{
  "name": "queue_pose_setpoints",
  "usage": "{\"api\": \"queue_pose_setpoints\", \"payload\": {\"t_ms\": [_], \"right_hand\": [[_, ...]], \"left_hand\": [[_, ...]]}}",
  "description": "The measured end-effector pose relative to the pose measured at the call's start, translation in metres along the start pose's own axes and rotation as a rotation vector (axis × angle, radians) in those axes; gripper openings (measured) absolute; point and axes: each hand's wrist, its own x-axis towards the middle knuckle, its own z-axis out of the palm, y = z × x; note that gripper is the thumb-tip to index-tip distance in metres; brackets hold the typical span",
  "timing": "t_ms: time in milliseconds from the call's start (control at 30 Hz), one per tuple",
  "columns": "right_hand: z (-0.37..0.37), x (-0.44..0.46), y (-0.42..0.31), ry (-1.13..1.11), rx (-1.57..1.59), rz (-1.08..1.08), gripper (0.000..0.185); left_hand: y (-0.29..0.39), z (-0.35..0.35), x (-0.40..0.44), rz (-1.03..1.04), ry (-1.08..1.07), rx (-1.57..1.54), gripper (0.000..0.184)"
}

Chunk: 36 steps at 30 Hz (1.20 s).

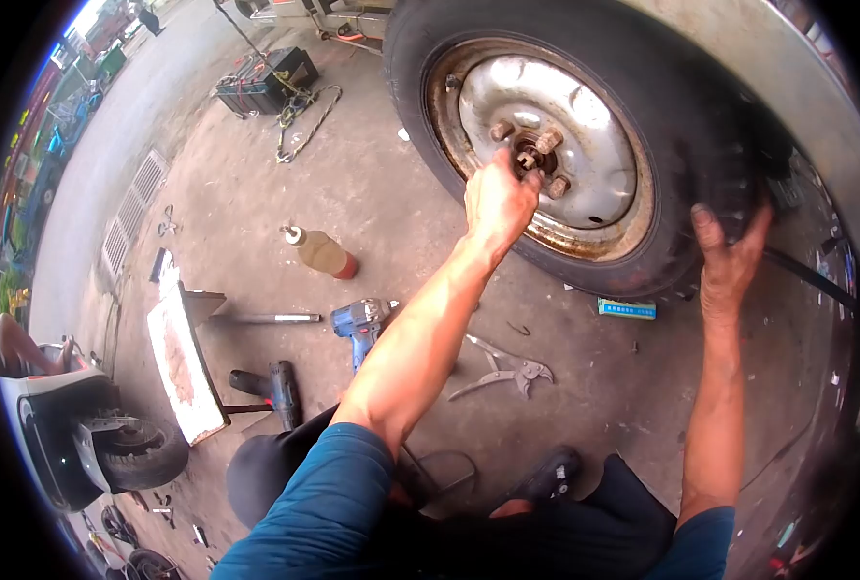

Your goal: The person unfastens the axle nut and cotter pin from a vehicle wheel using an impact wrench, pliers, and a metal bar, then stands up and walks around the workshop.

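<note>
A dusty wheel with a silver-grey steel rim (592, 126) and a black tyre (676, 184) is on the vehicle in front of me. My left hand (501, 198) is at the hub, fingers closed around a lug nut that they mostly hide. Other rusty lug nuts (548, 141) stick out around the centre. My right hand (730, 256) rests against the tyre's lower right tread, thumb and fingers spread apart. Below the wheel, locking pliers (507, 369) lie on the ground. A blue impact wrench (360, 324) lies beside my left forearm.
A bottle of yellowish liquid (319, 251) and a small teal box (627, 308) are on the concrete. Left of me are a dark power tool (280, 391), a metal bar (275, 318) and a worn white board (184, 362). A black case (268, 82) with rope sits farther back; a scooter (72, 435) stands at left.
</note>
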Motion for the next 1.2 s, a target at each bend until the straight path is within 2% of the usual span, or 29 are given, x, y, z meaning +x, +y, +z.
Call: {"api": "queue_pose_setpoints", "payload": {"t_ms": [33, 100, 133, 233, 267, 367, 400, 500, 533, 567, 633, 700, 767, 800, 833, 867, 900, 933, 967, 1033, 1067, 1100, 1133, 1167, 1200], "right_hand": [[0.002, 0.002, 0.000, -0.004, 0.016, -0.009, 0.092], [0.000, 0.001, 0.001, -0.024, 0.036, -0.019, 0.091], [0.000, 0.001, 0.000, -0.022, 0.033, -0.008, 0.091], [0.000, -0.001, -0.005, -0.023, 0.022, 0.019, 0.091], [0.001, -0.001, -0.005, -0.021, 0.021, 0.018, 0.091], [0.001, 0.000, -0.003, -0.016, -0.017, -0.011, 0.091], [0.003, -0.001, -0.003, -0.015, -0.030, -0.022, 0.091], [-0.004, -0.003, 0.012, 0.020, -0.164, -0.020, 0.091], [-0.004, -0.002, 0.003, -0.005, -0.129, -0.041, 0.087], [0.000, -0.004, -0.004, -0.011, -0.041, -0.040, 0.082], [0.008, -0.019, -0.010, 0.103, -0.289, -0.244, 0.073], [0.017, -0.038, -0.020, 0.067, -0.128, -0.655, 0.065], [0.015, -0.067, -0.031, -0.394, -0.182, -0.759, 0.059], [0.030, -0.082, -0.038, -0.641, -0.085, -0.733, 0.047], [0.048, -0.104, -0.037, -0.819, -0.039, -0.650, 0.040], [0.060, -0.124, -0.033, -0.995, -0.013, -0.510, 0.041], [0.068, -0.150, -0.021, -1.175, -0.119, -0.348, 0.036], [0.075, -0.176, -0.008, -1.321, -0.093, -0.140, 0.032], [0.086, -0.188, -0.007, -1.515, -0.120, 0.168, 0.033], [0.116, -0.234, -0.003, -1.401, -0.175, 0.365, 0.045], [0.136, -0.240, -0.018, -1.414, -0.318, 0.399, 0.048], [0.152, -0.247, -0.031, -1.361, -0.346, 0.236, 0.053], [0.164, -0.262, -0.034, -1.309, -0.265, 0.082, 0.051], [0.182, -0.272, -0.045, -1.392, -0.370, -0.065, 0.048], [0.199, -0.294, -0.043, -1.409, -0.519, -0.246, 0.037]], "left_hand": [[-0.007, 0.000, 0.002, 0.069, 0.074, -0.171, 0.042], [-0.004, -0.006, 0.002, -0.456, -0.174, -0.790, 0.043], [-0.001, -0.011, 0.003, -0.615, -0.187, -0.975, 0.041], [-0.010, -0.011, 0.014, -0.725, -0.423, -1.101, 0.041], [-0.012, -0.012, 0.016, -0.620, -0.392, -0.971, 0.043], [-0.024, 0.002, 0.021, -0.007, -0.174, -0.139, 0.044], [-0.019, -0.001, 0.021, 0.068, -0.096, 0.127, 0.046], [-0.008, -0.018, 0.016, 0.180, -0.216, 0.348, 0.036], [-0.003, -0.027, 0.019, 0.238, -0.279, 0.403, 0.034], [0.002, -0.040, 0.020, 0.293, -0.344, 0.477, 0.040], [0.003, -0.080, 0.009, 0.275, -0.541, 0.563, 0.049], [-0.025, -0.128, -0.017, 0.146, -0.649, 0.515, 0.043], [-0.088, -0.171, -0.062, -0.005, -0.598, 0.487, 0.039], [-0.119, -0.189, -0.091, -0.133, -0.515, 0.504, 0.040], [-0.157, -0.206, -0.120, -0.414, -0.563, 0.460, 0.046], [-0.193, -0.215, -0.154, -0.580, -0.522, 0.431, 0.051], [-0.236, -0.220, -0.191, -0.593, -0.454, 0.406, 0.055], [-0.249, -0.223, -0.216, -0.619, -0.379, 0.375, 0.058], [-0.261, -0.217, -0.235, -0.692, -0.278, 0.271, 0.064], [-0.280, -0.200, -0.250, -0.729, -0.199, 0.203, 0.069], [-0.261, -0.193, -0.239, -0.768, -0.231, 0.216, 0.070], [-0.275, -0.180, -0.237, -0.821, -0.237, 0.114, 0.068], [-0.301, -0.168, -0.241, -0.777, -0.245, -0.037, 0.062], [-0.320, -0.159, -0.243, -0.736, -0.264, -0.179, 0.057], [-0.304, -0.150, -0.231, -0.777, -0.193, -0.239, 0.049]]}}
